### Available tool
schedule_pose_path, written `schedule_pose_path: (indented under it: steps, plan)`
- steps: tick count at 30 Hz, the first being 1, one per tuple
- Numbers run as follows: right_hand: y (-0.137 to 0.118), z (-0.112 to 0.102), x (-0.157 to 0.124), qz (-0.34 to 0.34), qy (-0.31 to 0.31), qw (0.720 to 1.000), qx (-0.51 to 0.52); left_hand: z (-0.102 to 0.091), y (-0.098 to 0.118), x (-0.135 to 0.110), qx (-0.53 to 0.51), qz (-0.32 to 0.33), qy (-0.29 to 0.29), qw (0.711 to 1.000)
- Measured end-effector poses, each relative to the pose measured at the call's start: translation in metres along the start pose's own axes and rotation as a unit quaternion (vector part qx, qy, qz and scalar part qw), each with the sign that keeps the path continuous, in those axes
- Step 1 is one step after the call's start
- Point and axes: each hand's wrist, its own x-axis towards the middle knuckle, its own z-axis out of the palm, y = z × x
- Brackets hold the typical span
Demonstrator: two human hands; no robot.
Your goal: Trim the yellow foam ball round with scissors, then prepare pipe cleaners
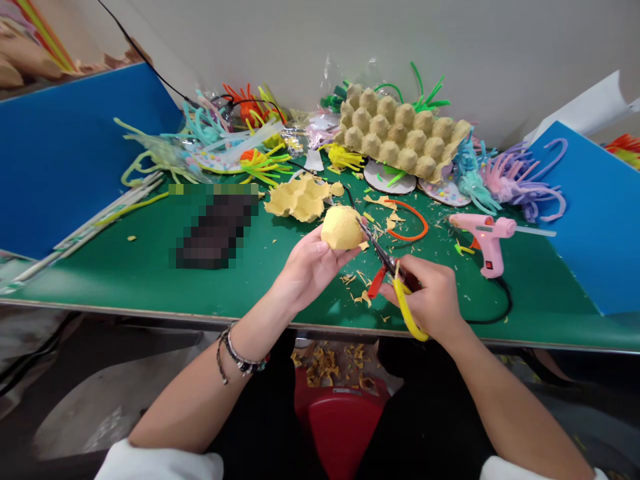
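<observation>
Between the fingers of my left hand point(313, 267) is a yellow egg-carton cup point(341, 228), its rounded side toward me. My right hand point(430, 293) grips scissors point(383, 253) with a yellow handle, the dark blades reaching the cup's right edge. A red piece shows by the handle. Just behind the cup lies a yellow piece of egg carton point(297, 198) with several cups. Paper trimmings point(357, 287) are scattered under and around both hands.
A pink glue gun point(487, 237) rests at the right, its black cord trailing forward. A large egg carton point(400, 130) leans at the back among pipe-cleaner bundles point(520, 177). Blue panels point(85, 153) border the green table point(125, 267). A dark pixelated object point(217, 230) lies left.
</observation>
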Motion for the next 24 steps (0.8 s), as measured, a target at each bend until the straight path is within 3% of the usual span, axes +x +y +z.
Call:
schedule_pose_path:
  steps: [5, 8, 12, 15, 20, 24]
  plan:
    - [0.009, -0.002, -0.004, 0.073, 0.029, 0.991, 0.110, 0.003, 0.003, 0.000, 0.010, -0.009, -0.003, 1.000]
    - [0.014, -0.003, -0.003, 0.078, 0.034, 0.991, 0.107, 0.001, 0.003, 0.000, 0.022, -0.013, -0.004, 1.000]
    - [0.010, -0.002, 0.000, 0.061, -0.037, 0.997, 0.027, -0.002, 0.001, 0.000, 0.041, -0.001, -0.005, 0.999]
    - [0.007, -0.001, 0.001, 0.039, -0.056, 0.997, -0.031, -0.003, 0.000, 0.000, 0.058, 0.023, -0.007, 0.998]
    - [0.006, 0.003, 0.000, 0.013, -0.048, 0.998, -0.046, 0.000, 0.000, -0.001, 0.059, 0.043, -0.004, 0.997]
    - [0.006, 0.002, -0.001, -0.028, -0.005, 0.998, -0.049, 0.001, 0.001, -0.001, 0.074, 0.053, -0.008, 0.996]
